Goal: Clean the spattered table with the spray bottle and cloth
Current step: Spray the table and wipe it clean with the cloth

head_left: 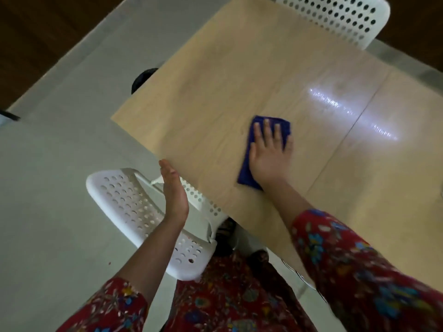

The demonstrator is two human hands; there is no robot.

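Observation:
A folded blue cloth (247, 170) lies flat on the light wooden table (215, 97), near its front edge. My right hand (269, 154) presses down on the cloth with straight, spread fingers. My left hand (173, 190) hovers with straight fingers beside the table's left front edge, above a white chair, and holds nothing. A wet, shiny streak (347, 111) glints on the tabletop to the right of the cloth. No spray bottle is in view.
A white perforated chair (129, 207) stands at the table's near left corner, partly under it. A second white perforated chair (340, 17) is at the far side. A dark round object (143, 79) sits on the pale floor by the table's left edge.

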